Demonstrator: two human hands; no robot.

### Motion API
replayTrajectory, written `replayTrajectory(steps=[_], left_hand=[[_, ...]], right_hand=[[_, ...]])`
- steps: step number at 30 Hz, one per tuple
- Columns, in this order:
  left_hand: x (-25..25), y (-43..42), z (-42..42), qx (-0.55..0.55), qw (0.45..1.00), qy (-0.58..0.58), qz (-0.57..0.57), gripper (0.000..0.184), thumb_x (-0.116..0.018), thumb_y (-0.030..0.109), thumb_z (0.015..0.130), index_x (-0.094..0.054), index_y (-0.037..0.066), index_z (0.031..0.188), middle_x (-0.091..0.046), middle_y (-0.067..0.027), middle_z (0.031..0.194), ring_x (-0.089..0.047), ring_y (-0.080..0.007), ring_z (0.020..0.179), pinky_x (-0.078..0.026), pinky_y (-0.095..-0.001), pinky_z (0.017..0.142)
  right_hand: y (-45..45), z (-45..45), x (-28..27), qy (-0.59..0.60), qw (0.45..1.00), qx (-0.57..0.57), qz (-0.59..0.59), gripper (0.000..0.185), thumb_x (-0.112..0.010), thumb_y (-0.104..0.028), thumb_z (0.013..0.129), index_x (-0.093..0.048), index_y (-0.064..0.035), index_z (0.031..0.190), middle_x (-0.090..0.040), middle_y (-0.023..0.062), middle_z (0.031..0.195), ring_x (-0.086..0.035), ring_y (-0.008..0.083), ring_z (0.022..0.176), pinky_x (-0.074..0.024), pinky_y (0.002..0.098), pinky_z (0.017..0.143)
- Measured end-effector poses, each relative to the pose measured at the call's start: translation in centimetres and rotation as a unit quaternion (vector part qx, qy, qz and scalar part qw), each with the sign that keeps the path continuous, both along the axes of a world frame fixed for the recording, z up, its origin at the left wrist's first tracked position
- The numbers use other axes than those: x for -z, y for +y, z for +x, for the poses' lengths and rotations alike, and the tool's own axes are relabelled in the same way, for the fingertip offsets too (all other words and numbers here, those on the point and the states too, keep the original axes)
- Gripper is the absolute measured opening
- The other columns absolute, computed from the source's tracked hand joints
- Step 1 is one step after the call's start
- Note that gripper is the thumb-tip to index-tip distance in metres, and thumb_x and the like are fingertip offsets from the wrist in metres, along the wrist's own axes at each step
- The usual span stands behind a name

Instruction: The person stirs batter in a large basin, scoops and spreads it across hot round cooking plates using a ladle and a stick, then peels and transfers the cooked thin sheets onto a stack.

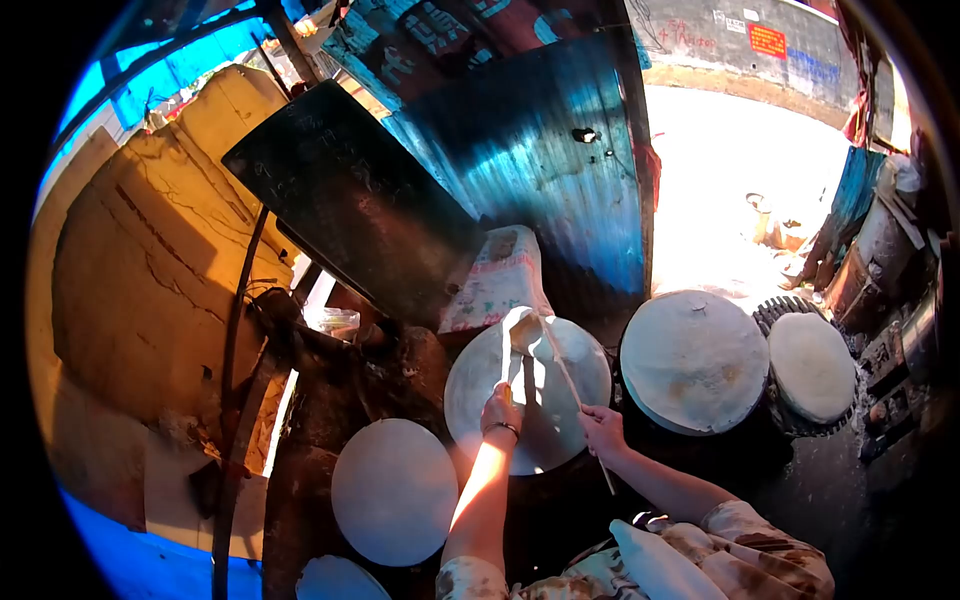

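My right fingers (594,418) are gripping a thin stick (566,376), slanting it over the central disc (470,390); whether my left fingers (499,406) are holding anything, I can't tell; loosening here is risking a dropped stick!

One camera in here with me, head-worn: looks forward and down, near above left hand (502,412) and right hand (603,433); wide, dark-cornered, reaching far grey wall (690,35).
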State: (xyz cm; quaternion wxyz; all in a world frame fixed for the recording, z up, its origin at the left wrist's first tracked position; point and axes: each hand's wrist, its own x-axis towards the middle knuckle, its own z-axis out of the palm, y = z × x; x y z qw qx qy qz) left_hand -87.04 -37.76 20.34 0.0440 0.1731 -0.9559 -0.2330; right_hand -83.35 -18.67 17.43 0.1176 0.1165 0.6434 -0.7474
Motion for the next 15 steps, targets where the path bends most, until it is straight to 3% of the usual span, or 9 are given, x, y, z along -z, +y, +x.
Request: replayTrajectory(steps=[3,7,10,13,15], left_hand=[[0.7,-1.2,0.1,-0.021,0.999,0.036,0.03,0.041,-0.051,0.001,0.072,-0.053,0.012,0.112,-0.059,-0.0191,0.099,-0.056,-0.0348,0.095,-0.045,-0.0389,0.083],[1.4,-2.1,0.0,-0.037,0.997,0.064,0.034,0.042,-0.051,0.002,0.07,-0.053,0.01,0.111,-0.059,-0.0213,0.098,-0.056,-0.0352,0.095,-0.045,-0.0388,0.083],[2.3,-3.7,0.8,-0.022,0.993,0.109,0.045,0.044,-0.053,0.003,0.068,-0.053,0.009,0.112,-0.06,-0.0215,0.097,-0.057,-0.035,0.094,-0.046,-0.0378,0.082],[2.1,-3.4,2.1,-0.105,0.992,0.031,0.064,0.047,-0.055,0.004,0.066,-0.053,0.008,0.113,-0.06,-0.0202,0.098,-0.058,-0.0348,0.09,-0.047,-0.037,0.08],[5.5,-3.9,2.8,-0.1,0.988,0.096,0.073,0.049,-0.057,0.005,0.065,-0.053,0.008,0.114,-0.06,-0.0195,0.098,-0.06,-0.0325,0.088,-0.048,-0.0362,0.077]], right_hand=[[-0.8,0.2,1.6,-0.021,0.998,0.064,-0.013,0.022,-0.056,-0.015,0.082,-0.057,-0.0009,0.099,-0.046,0.0007,0.052,-0.04,0.0078,0.034,-0.0304,0.0217,0.031],[-3.5,-0.9,2.5,0.009,1.0,-0.017,0.002,0.02,-0.056,-0.014,0.082,-0.057,-0.0011,0.097,-0.044,0.0005,0.051,-0.038,0.0087,0.033,-0.0304,0.0234,0.031],[-0.2,-2.2,-0.2,-0.006,1.0,0.012,-0.027,0.016,-0.058,-0.013,0.082,-0.059,-0.0024,0.094,-0.042,-0.0007,0.05,-0.037,0.007,0.033,-0.0292,0.0225,0.031],[-1.1,-3.5,3.7,-0.008,0.999,0.032,-0.024,0.019,-0.058,-0.014,0.082,-0.06,-0.0018,0.096,-0.046,0.0004,0.052,-0.039,0.007,0.034,-0.0306,0.0225,0.031],[-4.0,-3.7,6.4,0.06,0.997,-0.023,0.042,0.021,-0.058,-0.014,0.081,-0.06,-0.0002,0.096,-0.052,0.003,0.055,-0.042,0.0083,0.035,-0.0322,0.0235,0.032]])
